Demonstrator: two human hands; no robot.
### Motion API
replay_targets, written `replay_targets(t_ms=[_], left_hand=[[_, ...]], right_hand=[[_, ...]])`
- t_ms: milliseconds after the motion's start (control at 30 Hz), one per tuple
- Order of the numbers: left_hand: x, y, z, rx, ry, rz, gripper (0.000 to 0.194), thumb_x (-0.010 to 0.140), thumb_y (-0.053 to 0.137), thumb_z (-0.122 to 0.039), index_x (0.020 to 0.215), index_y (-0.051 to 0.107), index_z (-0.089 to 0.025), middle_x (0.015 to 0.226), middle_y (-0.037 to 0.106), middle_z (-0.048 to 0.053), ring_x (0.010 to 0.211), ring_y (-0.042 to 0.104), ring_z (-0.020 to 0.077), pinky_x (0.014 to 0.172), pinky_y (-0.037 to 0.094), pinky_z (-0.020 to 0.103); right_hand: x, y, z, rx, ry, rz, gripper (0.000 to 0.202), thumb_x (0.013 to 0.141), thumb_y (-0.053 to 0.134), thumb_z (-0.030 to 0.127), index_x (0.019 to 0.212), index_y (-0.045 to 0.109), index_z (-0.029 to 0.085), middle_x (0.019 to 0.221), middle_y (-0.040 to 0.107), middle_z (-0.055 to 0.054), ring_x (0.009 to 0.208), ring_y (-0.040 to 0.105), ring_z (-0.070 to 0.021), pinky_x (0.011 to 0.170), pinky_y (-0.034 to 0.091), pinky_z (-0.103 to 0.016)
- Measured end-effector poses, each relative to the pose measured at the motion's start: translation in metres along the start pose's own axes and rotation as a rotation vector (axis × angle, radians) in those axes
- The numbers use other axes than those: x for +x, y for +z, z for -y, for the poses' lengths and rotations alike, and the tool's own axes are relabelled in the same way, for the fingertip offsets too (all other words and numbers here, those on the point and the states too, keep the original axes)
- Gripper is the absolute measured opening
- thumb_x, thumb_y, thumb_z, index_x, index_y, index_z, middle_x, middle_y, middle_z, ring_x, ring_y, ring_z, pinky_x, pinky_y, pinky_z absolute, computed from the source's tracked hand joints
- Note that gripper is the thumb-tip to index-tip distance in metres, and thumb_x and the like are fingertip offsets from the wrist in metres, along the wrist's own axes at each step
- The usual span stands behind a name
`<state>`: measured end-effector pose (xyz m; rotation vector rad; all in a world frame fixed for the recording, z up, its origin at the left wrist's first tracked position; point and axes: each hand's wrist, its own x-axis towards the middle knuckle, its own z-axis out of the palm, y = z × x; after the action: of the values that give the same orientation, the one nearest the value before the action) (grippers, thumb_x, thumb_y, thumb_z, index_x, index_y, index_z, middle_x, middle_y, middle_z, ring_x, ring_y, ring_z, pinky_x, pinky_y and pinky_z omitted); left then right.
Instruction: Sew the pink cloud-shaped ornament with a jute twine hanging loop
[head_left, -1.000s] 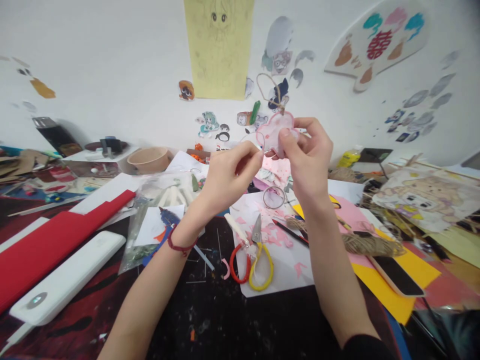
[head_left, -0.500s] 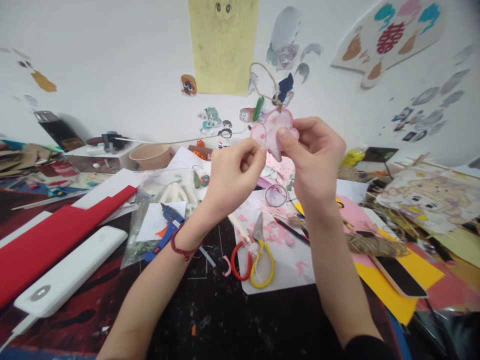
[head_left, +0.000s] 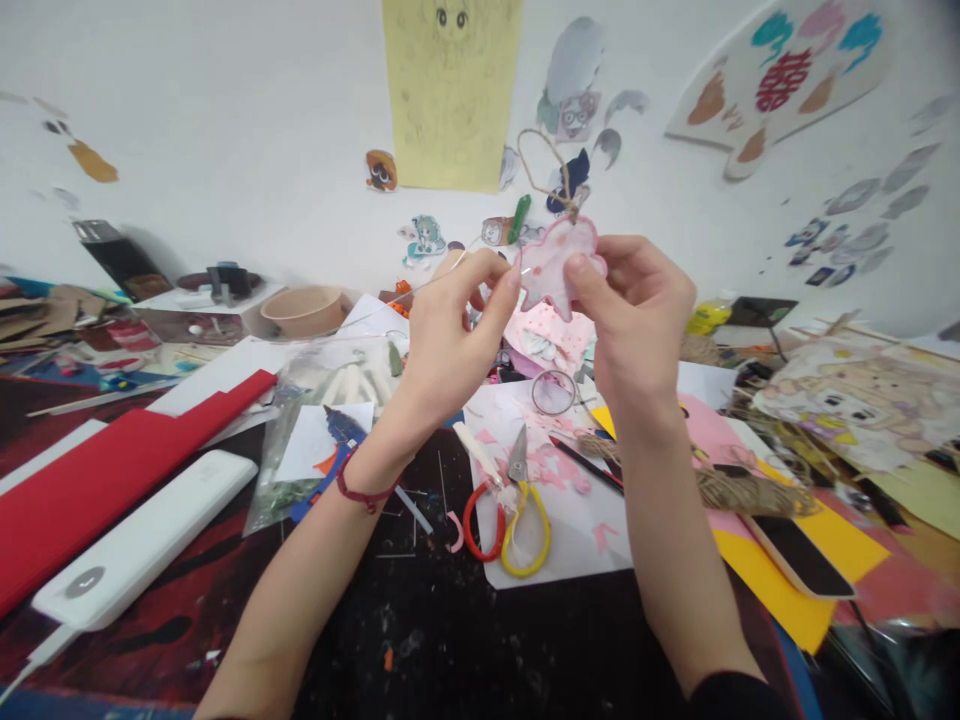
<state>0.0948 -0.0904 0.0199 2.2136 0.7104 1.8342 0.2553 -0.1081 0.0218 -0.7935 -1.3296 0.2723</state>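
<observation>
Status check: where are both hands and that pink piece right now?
Right hand pinches pink flower cutout, twine loop on top. Left hand pinches its left edge. Both raised above scissors; nothing in between.

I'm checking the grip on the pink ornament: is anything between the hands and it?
Nothing visible. The right hand pinches the pink ornament directly, and the left hand touches its left edge. The twine loop stands above it.

I see a pale pink ornament (head_left: 556, 262) with a tan twine loop (head_left: 545, 165), and red-and-yellow-handled scissors (head_left: 510, 510) below.
</observation>
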Motion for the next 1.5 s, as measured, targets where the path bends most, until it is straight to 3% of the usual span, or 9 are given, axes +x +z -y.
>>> replay_targets(t_ms=[133,367,533,767,1067,1500], left_hand=[[0.001,0.000,0.002,-0.130,-0.026,0.093,0.019,0.099,0.057,-0.027,0.081,0.060,-0.021,0.078,0.065,0.000,0.074,0.061,0.0111,0.067,0.051,0.025],[0.000,0.000,0.006,0.021,0.079,-0.021,0.021,0.099,0.056,-0.023,0.079,0.057,-0.021,0.075,0.063,0.000,0.071,0.058,0.0122,0.071,0.051,0.028],[-0.001,-0.001,0.005,0.060,0.111,-0.020,0.018,0.100,0.055,-0.024,0.082,0.057,-0.022,0.078,0.064,0.000,0.073,0.059,0.0130,0.071,0.051,0.030],[0.001,-0.002,0.005,0.113,0.198,-0.003,0.020,0.100,0.055,-0.022,0.080,0.055,-0.022,0.080,0.063,0.002,0.076,0.058,0.0144,0.072,0.051,0.031],[0.001,-0.003,0.001,0.119,0.222,0.011,0.021,0.098,0.058,-0.019,0.077,0.057,-0.021,0.082,0.062,0.002,0.077,0.058,0.0140,0.070,0.050,0.030],[0.000,-0.003,0.001,0.151,0.224,-0.013,0.021,0.098,0.057,-0.021,0.077,0.058,-0.021,0.079,0.058,0.002,0.076,0.057,0.0150,0.070,0.047,0.031]], right_hand=[[0.003,0.003,0.000,0.112,0.043,-0.002,0.022,0.082,0.080,0.038,0.094,0.068,0.024,0.087,0.069,-0.001,0.069,0.062,-0.0136,0.064,0.055,-0.030],[0.004,-0.004,0.009,0.096,0.189,0.282,0.025,0.075,0.085,0.043,0.081,0.077,0.020,0.072,0.072,-0.001,0.064,0.067,-0.0142,0.061,0.060,-0.028],[0.002,-0.005,0.011,0.080,0.167,0.237,0.018,0.074,0.086,0.036,0.080,0.079,0.021,0.068,0.074,-0.001,0.061,0.068,-0.0151,0.058,0.060,-0.028],[0.002,-0.009,0.013,0.084,0.174,0.299,0.019,0.073,0.087,0.036,0.085,0.081,0.022,0.081,0.078,-0.002,0.073,0.073,-0.0184,0.075,0.067,-0.037],[0.000,-0.004,0.013,0.067,0.081,0.226,0.016,0.075,0.085,0.038,0.081,0.080,0.024,0.075,0.076,0.000,0.067,0.071,-0.0181,0.066,0.065,-0.036],[-0.001,-0.002,0.012,0.059,0.040,0.234,0.013,0.079,0.082,0.036,0.083,0.080,0.024,0.073,0.075,0.000,0.063,0.069,-0.0163,0.061,0.061,-0.032]])
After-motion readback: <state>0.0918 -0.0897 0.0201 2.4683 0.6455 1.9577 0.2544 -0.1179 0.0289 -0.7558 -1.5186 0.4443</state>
